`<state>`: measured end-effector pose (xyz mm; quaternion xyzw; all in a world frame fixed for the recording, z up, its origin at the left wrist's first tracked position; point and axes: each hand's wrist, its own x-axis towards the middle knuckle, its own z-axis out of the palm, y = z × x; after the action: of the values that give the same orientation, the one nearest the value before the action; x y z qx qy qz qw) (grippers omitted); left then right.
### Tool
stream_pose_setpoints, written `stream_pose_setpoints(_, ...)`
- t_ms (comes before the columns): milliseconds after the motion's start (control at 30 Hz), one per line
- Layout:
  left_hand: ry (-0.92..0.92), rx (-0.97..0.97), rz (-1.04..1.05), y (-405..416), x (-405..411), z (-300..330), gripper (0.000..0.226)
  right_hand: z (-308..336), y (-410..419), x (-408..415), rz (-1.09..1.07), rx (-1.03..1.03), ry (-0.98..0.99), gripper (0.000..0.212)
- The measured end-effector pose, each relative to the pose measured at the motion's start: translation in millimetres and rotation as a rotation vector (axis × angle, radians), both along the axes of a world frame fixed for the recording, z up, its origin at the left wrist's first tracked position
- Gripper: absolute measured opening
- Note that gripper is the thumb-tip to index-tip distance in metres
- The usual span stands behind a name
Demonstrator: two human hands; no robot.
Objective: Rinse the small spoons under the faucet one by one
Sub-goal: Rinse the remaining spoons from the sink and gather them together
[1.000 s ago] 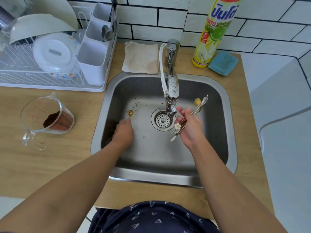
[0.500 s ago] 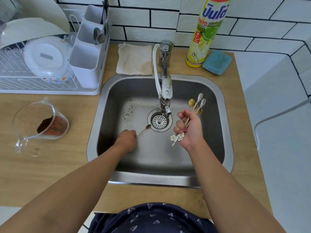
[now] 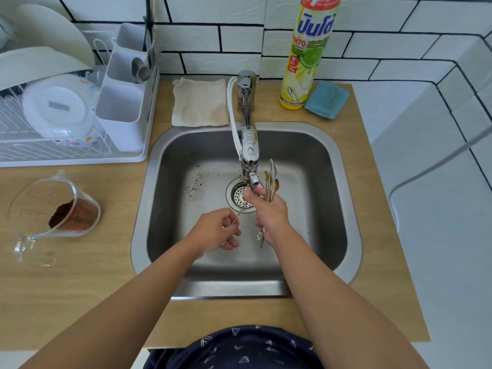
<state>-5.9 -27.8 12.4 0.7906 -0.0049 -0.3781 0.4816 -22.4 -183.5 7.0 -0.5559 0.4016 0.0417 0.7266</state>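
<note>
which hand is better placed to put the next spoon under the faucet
Left. The left hand pinches a single spoon just below the faucet spout; the right hand grips the bundle of spoons.

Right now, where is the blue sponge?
In the head view, the blue sponge lies on the wooden counter behind the sink, at its back right corner, just right of the yellow dish soap bottle.

Both forearms are bare, with no sleeves reaching the left hand (image 3: 213,230) or the right hand (image 3: 271,214), and the person wears a dark navy garment (image 3: 234,350) printed with small white triangle outlines.
</note>
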Motion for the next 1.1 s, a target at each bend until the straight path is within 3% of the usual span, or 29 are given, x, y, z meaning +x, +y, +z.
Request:
stream_pose_setpoints(100, 0.039, -0.031, 0.012, 3, -3, 3, 0.008, 3, 5, 3, 0.047, -0.017, -0.008, 0.017)
stream_pose_setpoints(267, -0.281, 0.196, -0.04, 0, -3, 2, 0.016, 0, 5, 7, 0.116, -0.029, -0.027, 0.017)
stream_pose_setpoints(367, -0.186, 0.136, 0.001, 1, -2, 3, 0.022, -1, 3, 6, 0.18, 0.049, -0.073, 0.022)
stream_pose_setpoints(500, -0.036, -0.012, 0.087, -2, -1, 7, 0.027, 1, 5, 5, 0.17, 0.011, -0.09, 0.014)
stream_pose_setpoints(567, -0.145, 0.059, -0.002, -3, 0, 8, 0.024, 2, 6, 7, 0.096, 0.007, -0.063, 0.005)
stream_pose_setpoints(667, -0.45, 0.271, -0.219, -3, -2, 7, 0.019, 1, 4, 8, 0.042, -0.011, -0.032, 0.021)
stream_pose_setpoints(767, -0.494, 0.309, -0.206, -4, -1, 7, 0.019, 5, 7, 4, 0.177, -0.088, -0.056, 0.014)
stream_pose_setpoints(833, -0.371, 0.24, -0.159, -7, -2, 7, 0.021, 7, 5, 5, 0.179, -0.101, -0.054, 0.012)
stream_pose_setpoints(1000, 0.282, -0.284, 0.15, 2, 7, 23, 0.021, 4, -3, 5, 0.176, 0.18, -0.159, 0.02)
stream_pose_setpoints(1100, 0.386, -0.339, 0.143, 7, 8, 31, 0.022, 2, -2, 2, 0.187, 0.051, -0.123, 0.012)
